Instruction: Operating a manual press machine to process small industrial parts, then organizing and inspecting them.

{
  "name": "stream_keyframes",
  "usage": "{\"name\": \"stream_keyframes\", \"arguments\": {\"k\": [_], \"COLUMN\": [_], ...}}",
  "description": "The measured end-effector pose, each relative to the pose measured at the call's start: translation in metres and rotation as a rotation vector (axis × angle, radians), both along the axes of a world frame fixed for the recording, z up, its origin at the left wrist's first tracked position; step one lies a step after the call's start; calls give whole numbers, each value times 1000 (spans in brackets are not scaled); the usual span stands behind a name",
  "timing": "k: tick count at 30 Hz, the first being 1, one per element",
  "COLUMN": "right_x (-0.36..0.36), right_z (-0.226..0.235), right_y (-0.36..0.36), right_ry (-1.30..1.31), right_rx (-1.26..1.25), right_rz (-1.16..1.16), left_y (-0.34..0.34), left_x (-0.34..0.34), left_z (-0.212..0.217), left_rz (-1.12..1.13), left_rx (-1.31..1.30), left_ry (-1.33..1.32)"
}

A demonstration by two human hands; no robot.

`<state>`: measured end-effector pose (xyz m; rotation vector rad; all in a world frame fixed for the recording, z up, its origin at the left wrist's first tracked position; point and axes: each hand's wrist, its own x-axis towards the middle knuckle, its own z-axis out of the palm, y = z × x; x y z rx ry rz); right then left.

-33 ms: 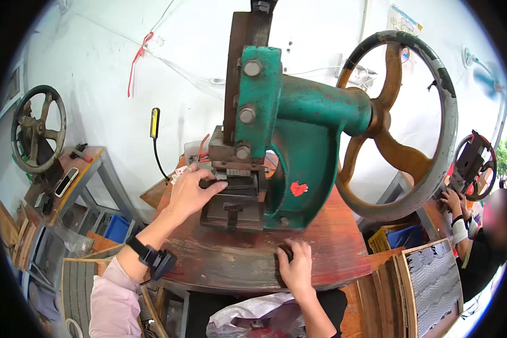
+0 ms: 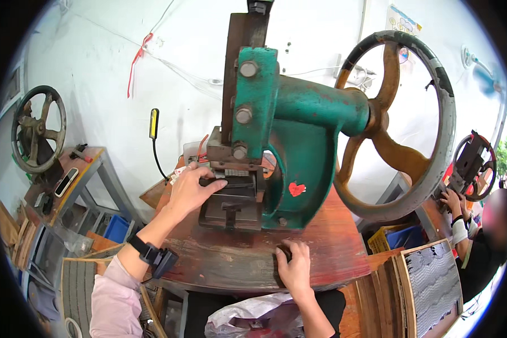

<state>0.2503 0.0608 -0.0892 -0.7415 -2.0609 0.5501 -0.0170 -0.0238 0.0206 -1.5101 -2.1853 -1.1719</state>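
Observation:
A green hand press (image 2: 312,146) with a large spoked handwheel (image 2: 448,135) stands on a reddish wooden table (image 2: 225,253). My left hand (image 2: 188,188) reaches to the left side of its dark metal die block (image 2: 231,214), right under the ram (image 2: 234,151). Thumb and fingers close on a dark flat piece (image 2: 211,183) there; my hand covers part of it. My right hand (image 2: 296,267) rests near the table's front edge, fingers curled over a small dark thing (image 2: 288,253) that is mostly hidden.
Wooden trays of dark strips stand low on the left (image 2: 79,293) and right (image 2: 434,281). A plastic bag (image 2: 253,315) lies at my lap. Another handwheel press (image 2: 39,129) sits on a bench at left. To the right, a person's hands (image 2: 453,200) work at another press.
The press and its handwheel show very slightly further left than before. Both my hands keep nearly the same place and grip.

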Motion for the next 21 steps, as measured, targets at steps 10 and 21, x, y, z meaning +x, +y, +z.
{"name": "stream_keyframes", "arguments": {"k": [10,21], "right_x": [7,11], "right_z": [9,10], "right_y": [0,0], "right_ry": [100,160], "right_rx": [-191,-229], "right_rz": [56,74], "left_y": [18,20], "left_x": [15,17], "left_z": [-14,-4], "left_rz": [230,208], "left_rx": [-363,-365], "left_ry": [131,-93]}}
